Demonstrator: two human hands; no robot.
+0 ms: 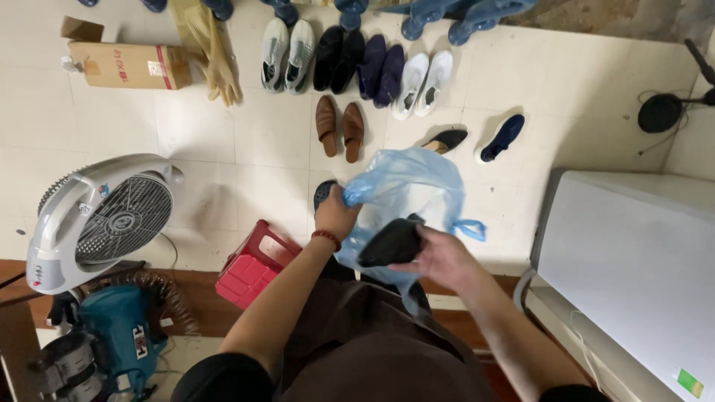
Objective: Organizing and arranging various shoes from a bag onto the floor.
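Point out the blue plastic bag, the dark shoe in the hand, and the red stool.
blue plastic bag (406, 186): head view, upper bag wall.
dark shoe (391, 244): head view, shoe's upper.
red stool (249, 269): head view, seat top.

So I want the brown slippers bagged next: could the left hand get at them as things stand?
Probably not at once: the left hand is closed on the blue plastic bag, and the brown slippers lie apart on open floor beyond it.

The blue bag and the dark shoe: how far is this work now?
Done: nothing shows inside the blue plastic bag. In hand: left hand grips its rim, right hand holds the dark shoe at its mouth. Left: its possible mate and rows of shoes on the floor.
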